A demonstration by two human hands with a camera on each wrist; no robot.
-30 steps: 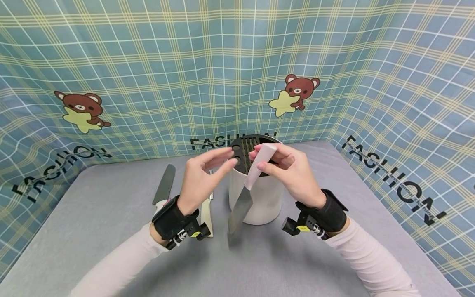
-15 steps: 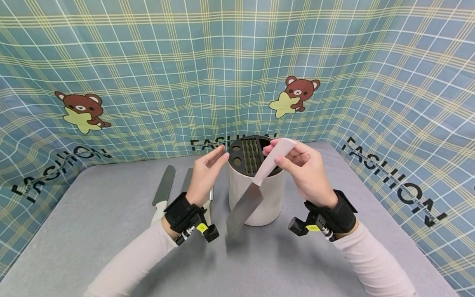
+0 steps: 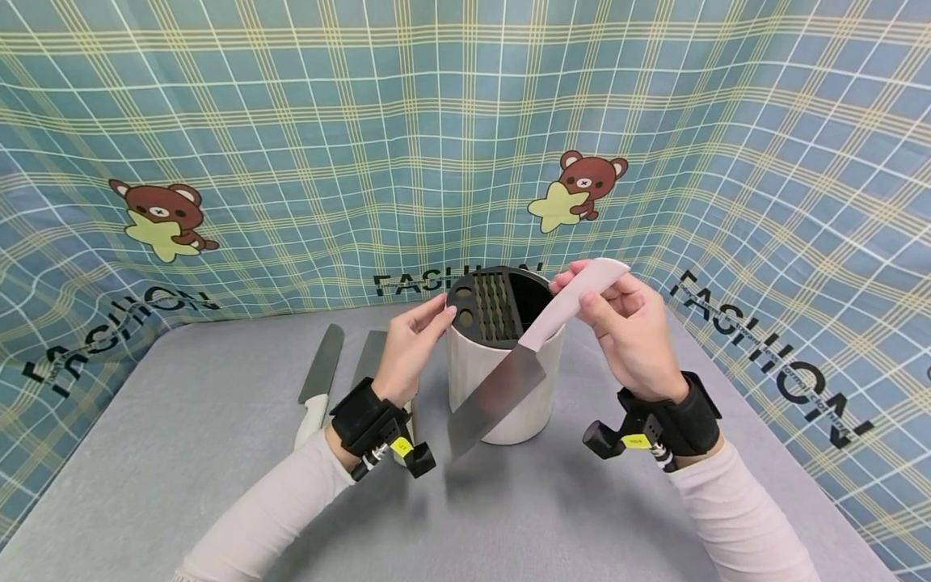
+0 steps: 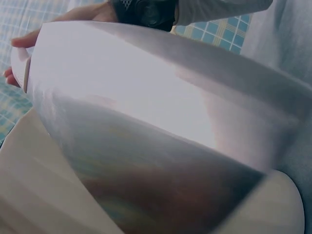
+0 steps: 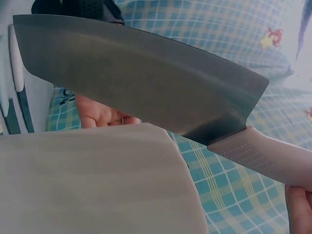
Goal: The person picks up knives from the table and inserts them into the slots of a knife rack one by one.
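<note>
My right hand (image 3: 636, 339) pinches the pale handle of a cleaver-like kitchen knife (image 3: 498, 396) between thumb and fingers. Its broad blade slants down to the left, in front of a white round knife block (image 3: 525, 416). In the right wrist view the whole blade (image 5: 136, 78) shows above the block's side. My left hand (image 3: 407, 347) is at the left rim of the block, its fingertips seemingly touching it. The block's black top has round holes, wavy slots and an open compartment at the right, partly hidden by the knife handle.
A white-handled knife (image 3: 322, 364) lies on the grey tabletop (image 3: 218, 388) at the left. Beside it another knife blade (image 3: 371, 352) shows, partly hidden by my left hand and wrist. A plaid curtain (image 3: 327, 162) hangs behind the table.
My right hand has moved right and slightly up with the kitchen knife, tilting its blade flatter and uncovering the block's top. The left hand has shifted from above the block's left side down to its rim.
</note>
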